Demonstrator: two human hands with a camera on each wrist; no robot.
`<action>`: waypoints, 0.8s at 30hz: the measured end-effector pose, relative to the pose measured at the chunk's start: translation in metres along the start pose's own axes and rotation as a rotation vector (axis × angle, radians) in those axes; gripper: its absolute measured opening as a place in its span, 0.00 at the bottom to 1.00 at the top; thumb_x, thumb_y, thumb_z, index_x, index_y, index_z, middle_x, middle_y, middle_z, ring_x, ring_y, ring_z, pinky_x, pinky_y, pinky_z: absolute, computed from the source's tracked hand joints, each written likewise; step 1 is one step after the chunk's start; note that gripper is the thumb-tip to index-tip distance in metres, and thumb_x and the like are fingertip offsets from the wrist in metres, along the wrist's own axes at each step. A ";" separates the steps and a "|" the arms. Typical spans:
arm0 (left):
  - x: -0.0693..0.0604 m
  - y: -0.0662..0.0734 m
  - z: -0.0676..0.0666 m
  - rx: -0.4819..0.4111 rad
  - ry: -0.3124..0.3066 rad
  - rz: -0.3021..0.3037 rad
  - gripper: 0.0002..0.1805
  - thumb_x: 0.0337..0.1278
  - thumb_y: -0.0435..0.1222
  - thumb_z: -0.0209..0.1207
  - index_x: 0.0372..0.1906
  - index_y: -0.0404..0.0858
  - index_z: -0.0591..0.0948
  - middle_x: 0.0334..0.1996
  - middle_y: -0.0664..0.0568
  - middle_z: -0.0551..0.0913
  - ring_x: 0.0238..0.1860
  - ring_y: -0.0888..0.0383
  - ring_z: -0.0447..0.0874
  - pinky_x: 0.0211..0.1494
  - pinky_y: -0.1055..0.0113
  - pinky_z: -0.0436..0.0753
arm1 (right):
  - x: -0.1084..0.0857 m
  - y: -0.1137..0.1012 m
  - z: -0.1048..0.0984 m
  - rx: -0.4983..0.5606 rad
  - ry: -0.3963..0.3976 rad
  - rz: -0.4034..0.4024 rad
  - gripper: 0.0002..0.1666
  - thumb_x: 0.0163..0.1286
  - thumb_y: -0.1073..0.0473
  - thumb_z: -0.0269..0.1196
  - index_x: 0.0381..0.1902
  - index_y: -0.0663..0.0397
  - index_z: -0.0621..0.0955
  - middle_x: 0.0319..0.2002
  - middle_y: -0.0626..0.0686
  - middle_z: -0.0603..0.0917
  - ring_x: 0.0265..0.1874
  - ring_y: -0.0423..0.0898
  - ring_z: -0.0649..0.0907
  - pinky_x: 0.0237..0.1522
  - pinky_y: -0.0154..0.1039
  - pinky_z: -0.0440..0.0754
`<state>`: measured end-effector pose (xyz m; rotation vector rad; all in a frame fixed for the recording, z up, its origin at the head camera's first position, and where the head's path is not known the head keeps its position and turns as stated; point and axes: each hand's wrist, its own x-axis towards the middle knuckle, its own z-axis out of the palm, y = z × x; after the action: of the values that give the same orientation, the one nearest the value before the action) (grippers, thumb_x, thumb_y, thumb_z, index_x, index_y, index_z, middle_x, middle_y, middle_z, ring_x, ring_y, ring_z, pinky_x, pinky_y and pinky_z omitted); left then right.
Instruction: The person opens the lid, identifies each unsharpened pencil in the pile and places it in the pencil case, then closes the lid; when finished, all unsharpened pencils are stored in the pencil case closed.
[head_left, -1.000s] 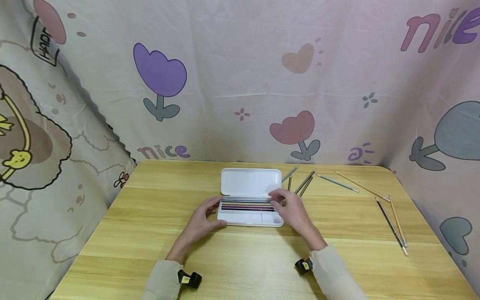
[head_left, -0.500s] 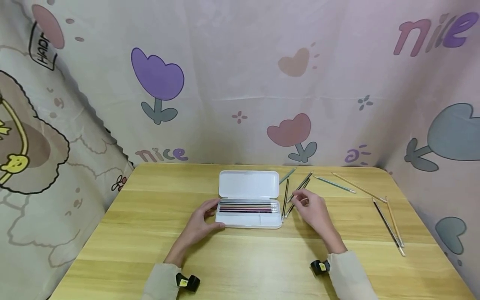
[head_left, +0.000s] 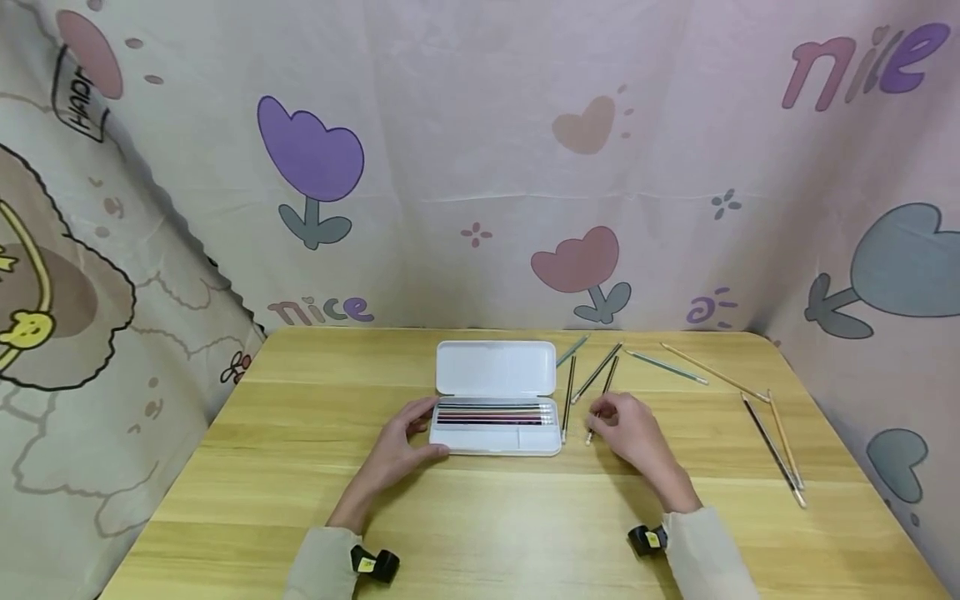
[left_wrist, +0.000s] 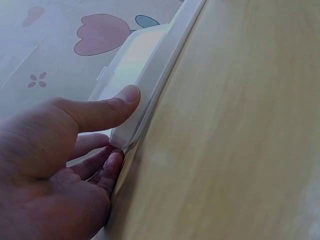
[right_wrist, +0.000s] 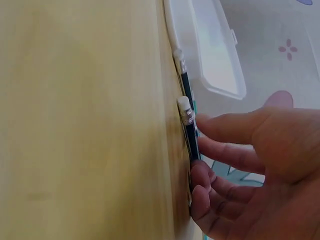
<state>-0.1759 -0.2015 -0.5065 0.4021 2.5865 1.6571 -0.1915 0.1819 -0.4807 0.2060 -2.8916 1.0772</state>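
An open white pencil case (head_left: 463, 440) lies on the table, a row of pencils (head_left: 487, 414) in its back compartment. My left hand (head_left: 405, 437) grips the case's left end. In the left wrist view the thumb (left_wrist: 112, 110) presses its front side while the other fingers curl at the corner. Right of the case, my right hand (head_left: 628, 427) pinches a dark pencil (head_left: 610, 375) lying on the table. The right wrist view shows its white eraser end (right_wrist: 184, 104) sticking out past the fingers. Another dark pencil (head_left: 568, 400) lies between the case and that hand.
Behind my right hand lie a dark pencil (head_left: 597, 372), a teal pencil (head_left: 666, 366) and a yellow pencil (head_left: 712, 370). Farther right are a black pencil (head_left: 772, 450) and another yellow one (head_left: 785, 442). A patterned cloth (head_left: 450, 167) hangs behind the table.
My right hand has gone from the case's right end rightward to the loose pencils, then slightly nearer. The pencil at its fingers has turned, its eraser end shifting right. My left hand stays at the case.
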 end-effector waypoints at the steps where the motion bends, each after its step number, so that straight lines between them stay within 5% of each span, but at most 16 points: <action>1: 0.000 0.000 0.000 0.002 0.000 0.000 0.45 0.47 0.34 0.79 0.73 0.33 0.71 0.68 0.39 0.73 0.63 0.43 0.75 0.69 0.46 0.75 | -0.002 0.002 -0.003 -0.007 0.002 0.010 0.10 0.67 0.63 0.71 0.44 0.61 0.85 0.39 0.55 0.85 0.37 0.50 0.84 0.43 0.51 0.85; 11: 0.001 -0.003 -0.001 0.003 -0.001 0.021 0.46 0.48 0.35 0.78 0.73 0.33 0.71 0.69 0.39 0.73 0.64 0.42 0.75 0.69 0.45 0.75 | -0.016 0.022 -0.023 -0.024 0.010 0.099 0.25 0.65 0.66 0.71 0.58 0.70 0.79 0.40 0.59 0.85 0.38 0.53 0.85 0.41 0.51 0.86; 24: 0.000 -0.003 0.000 -0.009 -0.004 0.005 0.45 0.47 0.34 0.78 0.73 0.34 0.71 0.69 0.39 0.73 0.65 0.43 0.74 0.69 0.46 0.74 | -0.020 0.023 -0.037 -0.075 -0.026 0.170 0.25 0.62 0.69 0.66 0.58 0.73 0.80 0.38 0.62 0.88 0.29 0.48 0.85 0.28 0.40 0.81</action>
<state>-0.1769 -0.2030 -0.5091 0.4113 2.5761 1.6673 -0.1755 0.2256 -0.4698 -0.0290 -3.0120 0.9928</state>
